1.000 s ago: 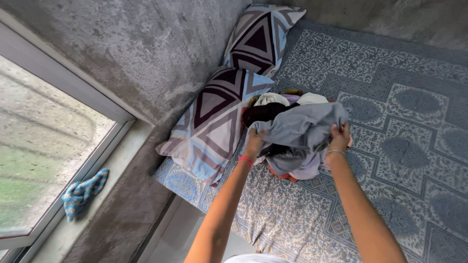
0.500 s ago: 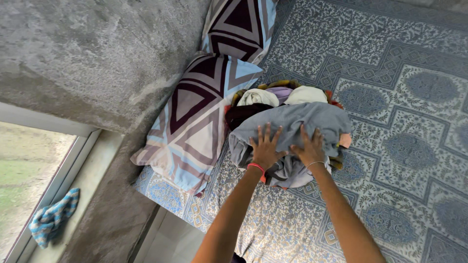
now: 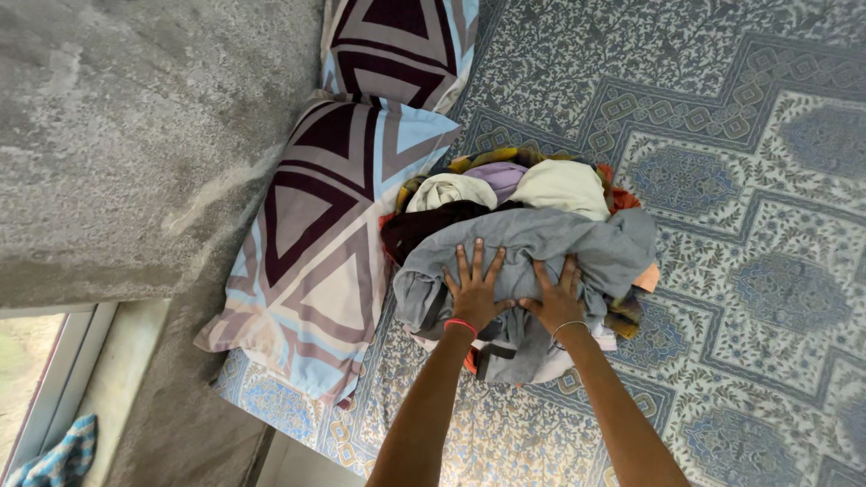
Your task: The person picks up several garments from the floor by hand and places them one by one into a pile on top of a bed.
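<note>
so both hands are flat on top of a heap of clothes; the left hand (image 3: 475,287) has its fingers fanned wide, palm down on a grey garment (image 3: 541,248) that's draped over the top of the pile, and there's a red band on that wrist; the right hand (image 3: 557,293) sits just beside it, also palm down with fingers spread, thin bracelet on the wrist; neither hand is gripping anything, they're just pressed open onto the cloth, thumbs nearly meeting in the middle

the clothes pile (image 3: 505,185) sits on a blue and white patterned bedsheet (image 3: 749,216), right up against the pillows; under the grey piece you can see a cream-coloured bundle (image 3: 564,185), a pale lilac one (image 3: 494,176), another off-white roll (image 3: 448,191) and something dark maroon (image 3: 419,230) poking out on the left edge; bits of orange and mustard fabric stick out around the rim

two pillows with a triangle print in maroon, taupe and light blue line the wall side; the nearer pillow (image 3: 316,234) touches the pile, the far pillow (image 3: 397,45) is up top; rough grey concrete wall (image 3: 135,135) on the left; a window frame (image 3: 54,388) and a blue striped rag (image 3: 59,460) down in the corner
</note>
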